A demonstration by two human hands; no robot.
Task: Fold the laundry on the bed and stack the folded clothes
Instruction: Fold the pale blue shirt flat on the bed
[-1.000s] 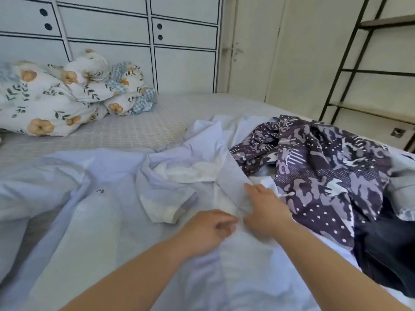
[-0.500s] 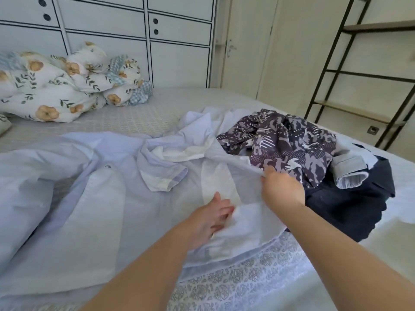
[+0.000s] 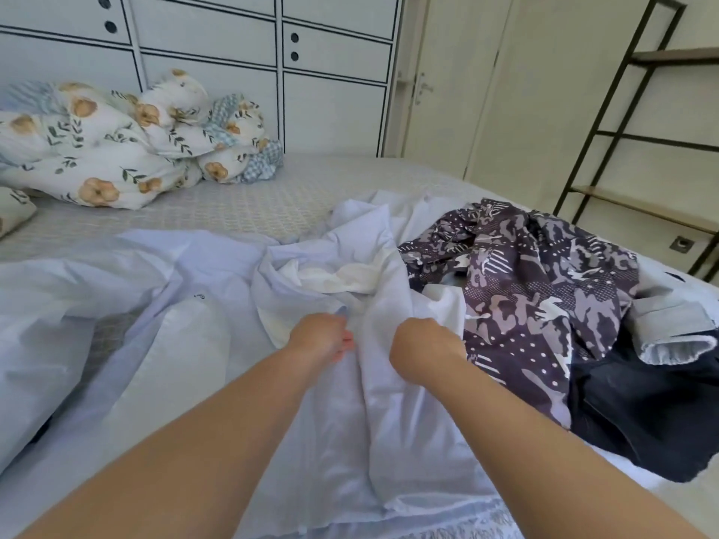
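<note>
A large pale lilac garment (image 3: pixel 163 344) lies spread and rumpled across the bed (image 3: pixel 249 204). My left hand (image 3: pixel 321 336) and my right hand (image 3: pixel 426 354) sit side by side at its middle, each with fingers curled into the cloth. A raised ridge of fabric runs between them. A white lining or pocket piece (image 3: pixel 342 280) shows just beyond the hands. To the right lies a purple patterned shirt (image 3: pixel 541 301), partly over a dark navy garment (image 3: pixel 653 414) and a grey sleeve cuff (image 3: pixel 677 328).
A floral duvet and pillows (image 3: pixel 116 149) are bunched at the head of the bed on the left. White cupboards (image 3: pixel 218 48) stand behind, a door (image 3: pixel 447 83) beside them. A black metal shelf frame (image 3: pixel 630 130) rises at the right edge of the bed.
Both hands have closed into the lilac cloth and come nearer each other. The left hand went from lying flat to gripping, and a ridge of fabric has bunched up between them.
</note>
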